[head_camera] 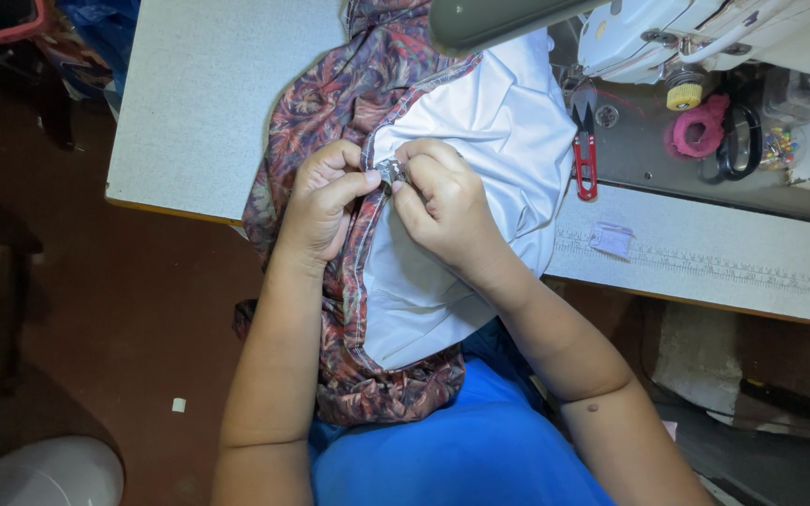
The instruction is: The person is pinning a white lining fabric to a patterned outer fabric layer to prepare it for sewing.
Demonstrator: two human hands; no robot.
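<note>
A garment of leaf-patterned red and grey fabric [349, 94] with a white lining [499, 122] lies over the table edge and down onto my lap. My left hand [319, 201] pinches the patterned edge with thumb and forefinger. My right hand [442, 201] pinches the same spot from the other side. Between the fingertips sits a small metallic piece [389, 171] on the seam where pattern meets lining; what it is I cannot tell.
A grey table [199, 94] carries a white sewing machine [667, 33] at the top right. Red-handled thread snips [585, 150] lie beside the lining. A yellow spool [683, 92], pink thread [700, 131], black scissors [738, 141] and a small white label [611, 239] are nearby.
</note>
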